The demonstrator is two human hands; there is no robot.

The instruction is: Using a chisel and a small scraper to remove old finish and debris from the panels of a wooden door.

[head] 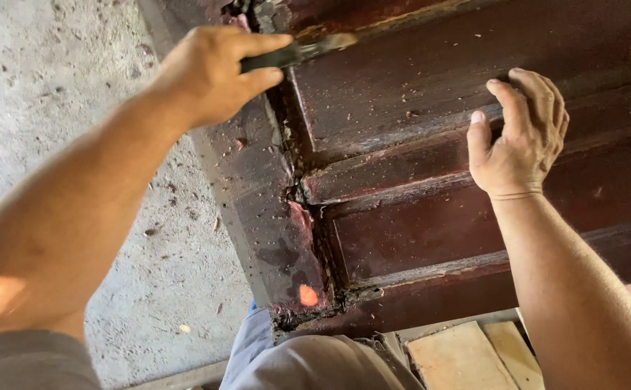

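My left hand (211,72) grips the dark handle of a narrow flat tool (308,49), a scraper or brush, whose tip lies on the top edge of a dark red-brown panelled wooden door (402,224). My right hand (521,137) rests flat on a raised rail of the door, fingers curled over its edge. The door's finish is worn and flaking, with bare pale patches along the frame and dark gunk at the near corner.
A rough grey concrete floor (55,94) dotted with paint flakes lies to the left. Pale wooden boards (467,354) sit below the door at the bottom right. My knee in grey-blue trousers (294,361) is under the door's near corner.
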